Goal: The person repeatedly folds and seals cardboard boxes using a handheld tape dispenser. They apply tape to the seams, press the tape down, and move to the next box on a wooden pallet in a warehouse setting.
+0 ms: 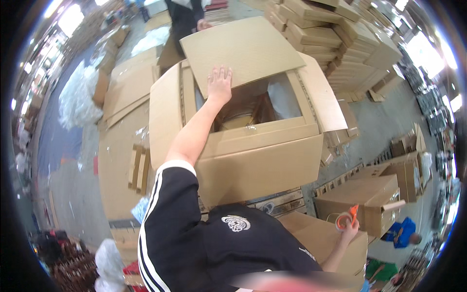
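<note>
A large cardboard box (pixel 258 165) stands before me with its flaps folded outward. Dark forms and whitish wrapping (pixel 283 100) show inside. Over the far part of its opening lies a loose cardboard sheet (pixel 245 51), slightly askew. My left hand (pixel 220 85) lies with outstretched fingers on the near left edge of that sheet. Off to the right, away from the box, my right hand (pixel 350 231) is closed round an orange tape dispenser (pixel 346 220) with a roll of tape. Across the box, a co-worker's hand (pixel 203 24) is close to the sheet's far left corner.
Flattened cartons (pixel 331 39) are piled high at the far right. Closed and open boxes (pixel 357 194) stand on the right, near wooden pallet slats (pixel 277 202). Cardboard sheets (pixel 116 160) and a clear plastic bundle (pixel 78 97) lie to the left. Other people are at the lower right.
</note>
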The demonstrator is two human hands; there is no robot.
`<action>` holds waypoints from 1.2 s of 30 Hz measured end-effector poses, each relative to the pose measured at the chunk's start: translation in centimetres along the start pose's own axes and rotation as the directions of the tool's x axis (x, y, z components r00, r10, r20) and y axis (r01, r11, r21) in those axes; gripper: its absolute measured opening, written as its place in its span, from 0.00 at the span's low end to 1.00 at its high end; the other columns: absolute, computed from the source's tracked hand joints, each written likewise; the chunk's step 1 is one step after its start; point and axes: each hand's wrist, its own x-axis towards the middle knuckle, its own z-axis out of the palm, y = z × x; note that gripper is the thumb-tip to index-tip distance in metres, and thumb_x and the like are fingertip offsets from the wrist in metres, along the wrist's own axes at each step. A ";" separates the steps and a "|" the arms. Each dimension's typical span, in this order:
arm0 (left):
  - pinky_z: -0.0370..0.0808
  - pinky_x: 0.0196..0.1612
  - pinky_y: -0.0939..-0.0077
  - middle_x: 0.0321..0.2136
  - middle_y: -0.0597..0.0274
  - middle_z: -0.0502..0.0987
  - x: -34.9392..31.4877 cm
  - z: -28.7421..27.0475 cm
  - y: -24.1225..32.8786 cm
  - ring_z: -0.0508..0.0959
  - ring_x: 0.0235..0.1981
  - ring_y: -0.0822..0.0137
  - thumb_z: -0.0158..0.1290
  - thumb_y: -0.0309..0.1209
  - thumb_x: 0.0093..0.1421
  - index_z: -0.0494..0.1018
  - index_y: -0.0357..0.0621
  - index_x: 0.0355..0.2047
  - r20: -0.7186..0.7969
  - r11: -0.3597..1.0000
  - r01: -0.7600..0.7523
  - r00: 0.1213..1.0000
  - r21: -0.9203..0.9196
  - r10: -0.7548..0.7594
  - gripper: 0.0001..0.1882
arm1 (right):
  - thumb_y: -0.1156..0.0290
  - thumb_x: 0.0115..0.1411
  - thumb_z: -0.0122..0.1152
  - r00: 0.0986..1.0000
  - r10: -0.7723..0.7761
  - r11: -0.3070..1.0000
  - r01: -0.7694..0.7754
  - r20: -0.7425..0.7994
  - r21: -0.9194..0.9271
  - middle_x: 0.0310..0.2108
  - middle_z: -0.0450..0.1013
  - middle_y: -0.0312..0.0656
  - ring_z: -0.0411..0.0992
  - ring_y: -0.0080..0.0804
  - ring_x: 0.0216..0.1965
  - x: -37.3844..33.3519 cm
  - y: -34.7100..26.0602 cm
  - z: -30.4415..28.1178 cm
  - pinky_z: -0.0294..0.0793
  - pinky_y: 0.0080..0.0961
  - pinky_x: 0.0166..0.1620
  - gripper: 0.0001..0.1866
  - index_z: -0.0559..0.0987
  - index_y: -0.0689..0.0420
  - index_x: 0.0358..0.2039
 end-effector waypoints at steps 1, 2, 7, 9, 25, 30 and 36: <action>0.59 0.74 0.27 0.79 0.52 0.60 1.1 -0.1 -0.5 0.57 0.79 0.38 0.52 0.33 0.69 0.59 0.56 0.79 -0.002 1.000 -0.009 1.000 -0.020 0.009 0.38 | 0.83 0.66 0.62 0.992 0.089 0.995 -0.085 -0.087 0.056 0.48 0.80 0.40 0.79 0.27 0.43 -0.4 -0.3 1.6 0.82 0.28 0.49 0.17 0.78 0.61 0.55; 0.61 0.72 0.24 0.79 0.55 0.60 1.4 -0.3 -1.0 0.59 0.78 0.37 0.48 0.30 0.70 0.59 0.59 0.79 0.083 0.998 -0.027 0.996 -0.054 0.032 0.36 | 0.82 0.68 0.62 0.990 0.050 0.993 -0.035 -0.129 0.114 0.45 0.80 0.38 0.78 0.24 0.38 -0.9 -0.4 3.5 0.82 0.26 0.42 0.17 0.78 0.59 0.56; 0.63 0.68 0.16 0.78 0.56 0.61 -5.9 -3.2 -4.5 0.61 0.76 0.36 0.50 0.24 0.67 0.59 0.59 0.79 0.055 0.956 -0.268 0.960 -0.115 0.276 0.40 | 0.80 0.69 0.63 0.979 -0.011 0.839 0.120 -0.203 0.530 0.38 0.76 0.35 0.75 0.23 0.29 -4.0 -0.9 12.4 0.79 0.25 0.34 0.14 0.76 0.57 0.53; 0.57 0.71 0.15 0.79 0.56 0.60 -11.0 -4.3 -5.1 0.56 0.79 0.36 0.50 0.22 0.65 0.55 0.58 0.81 0.110 0.942 -0.326 0.936 -0.084 0.334 0.44 | 0.79 0.69 0.64 0.949 0.083 0.832 0.101 -0.303 0.546 0.36 0.75 0.35 0.73 0.23 0.28 -4.7 -0.6 15.6 0.78 0.26 0.32 0.13 0.76 0.58 0.53; 0.73 0.71 0.63 0.63 0.59 0.82 -12.0 -23.5 -8.4 0.78 0.68 0.57 0.50 0.08 0.56 0.80 0.50 0.66 0.044 0.888 -0.162 0.979 -0.431 0.200 0.38 | 0.82 0.67 0.58 0.908 -0.412 0.679 0.359 -0.071 0.640 0.48 0.79 0.42 0.77 0.29 0.42 19.9 -19.9 31.4 0.81 0.30 0.49 0.23 0.76 0.59 0.62; 0.76 0.64 0.70 0.62 0.62 0.84 -2.0 -32.2 -15.5 0.83 0.57 0.69 0.58 0.17 0.65 0.80 0.52 0.66 0.245 0.878 0.149 0.969 -0.454 -0.038 0.30 | 0.79 0.67 0.58 0.868 -0.489 0.662 0.305 0.086 0.684 0.42 0.78 0.43 0.79 0.32 0.41 26.8 -23.2 33.3 0.83 0.34 0.49 0.23 0.74 0.61 0.63; 0.69 0.74 0.65 0.62 0.55 0.82 -8.2 -24.8 -4.9 0.79 0.67 0.57 0.55 0.09 0.52 0.81 0.48 0.64 0.226 0.919 -0.032 0.965 -0.393 0.131 0.38 | 0.79 0.66 0.59 0.897 -0.430 0.745 0.287 0.105 0.602 0.45 0.79 0.42 0.79 0.33 0.42 34.6 -21.4 34.0 0.83 0.33 0.49 0.27 0.73 0.58 0.67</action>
